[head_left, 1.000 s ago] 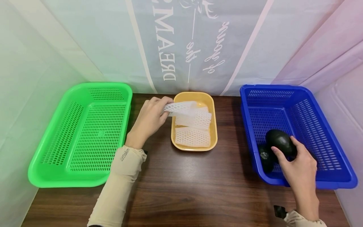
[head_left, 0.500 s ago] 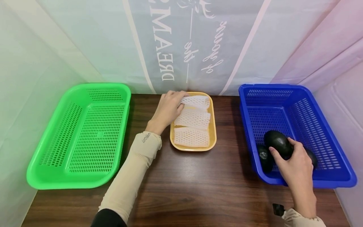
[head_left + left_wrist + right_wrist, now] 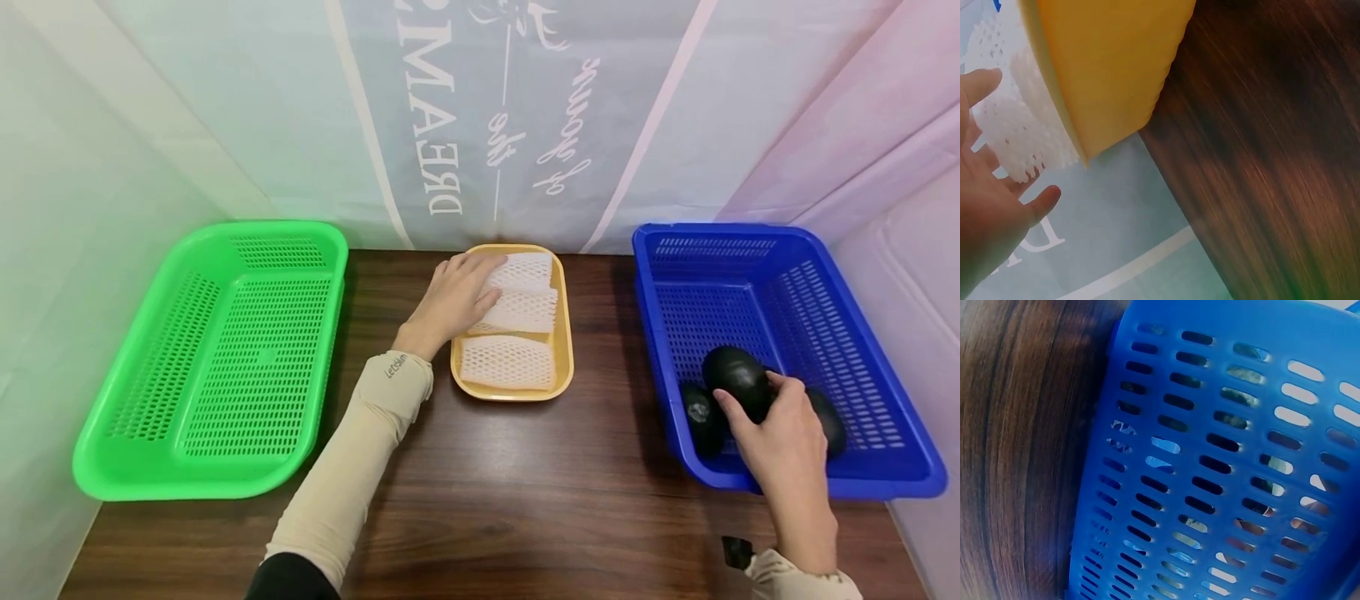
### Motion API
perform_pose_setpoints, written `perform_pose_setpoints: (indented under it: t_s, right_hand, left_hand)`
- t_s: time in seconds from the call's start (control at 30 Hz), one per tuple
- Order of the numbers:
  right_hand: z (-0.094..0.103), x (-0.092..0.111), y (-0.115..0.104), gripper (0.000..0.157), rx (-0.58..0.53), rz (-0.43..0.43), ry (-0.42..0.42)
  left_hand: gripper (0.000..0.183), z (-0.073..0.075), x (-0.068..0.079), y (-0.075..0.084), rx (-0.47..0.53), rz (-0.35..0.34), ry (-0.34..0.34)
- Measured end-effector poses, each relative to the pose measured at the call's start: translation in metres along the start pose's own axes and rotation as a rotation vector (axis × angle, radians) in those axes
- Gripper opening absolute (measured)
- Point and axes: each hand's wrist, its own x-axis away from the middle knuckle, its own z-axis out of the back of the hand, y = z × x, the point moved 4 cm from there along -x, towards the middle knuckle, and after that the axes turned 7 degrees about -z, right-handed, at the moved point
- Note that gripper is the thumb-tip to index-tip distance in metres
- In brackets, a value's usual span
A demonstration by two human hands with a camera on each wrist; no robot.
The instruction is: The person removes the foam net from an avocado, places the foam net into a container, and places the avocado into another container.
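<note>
In the head view my left hand [image 3: 457,296] rests with loosely straight fingers on the back white foam net sleeve [image 3: 528,271] in the yellow tray [image 3: 455,367]. Another foam sleeve [image 3: 525,310] lies in the middle and a third [image 3: 507,362] at the front. The left wrist view shows my fingers spread by the white netting [image 3: 1029,119]. My right hand [image 3: 787,433] grips a dark green avocado [image 3: 735,382] inside the blue basket [image 3: 847,487], thumb on its near side. More avocados lie beside it, one at the left [image 3: 701,421] and one at the right [image 3: 827,421].
A green basket [image 3: 213,487] stands on the left of the brown wooden table [image 3: 525,500]. A printed cloth [image 3: 480,125] hangs behind the tray and baskets. In the right wrist view the slotted blue basket wall [image 3: 1210,444] hides most of the right hand.
My left hand has moved right and laid the foam sleeve it held at the back of the tray; its fingers have loosened. My right hand stays on the avocado, almost unmoved.
</note>
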Motion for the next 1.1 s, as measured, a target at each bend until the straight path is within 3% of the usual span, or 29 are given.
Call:
perform_pose_setpoints:
  t_s: [0.23, 0.53, 1.1]
  right_hand:
    - [-0.001, -0.003, 0.001, 0.077, 0.028, 0.036, -0.007]
    - [-0.004, -0.004, 0.001, 0.072, 0.085, 0.086, -0.066]
    - [0.000, -0.013, -0.006, 0.070, 0.241, 0.157, -0.192]
  left_hand:
    - [0.056, -0.003, -0.003, 0.001, -0.007, -0.032, -0.038]
    - [0.060, -0.003, -0.006, -0.001, -0.038, -0.002, -0.035]
    - [0.064, 0.005, 0.009, -0.005, -0.036, 0.024, 0.000]
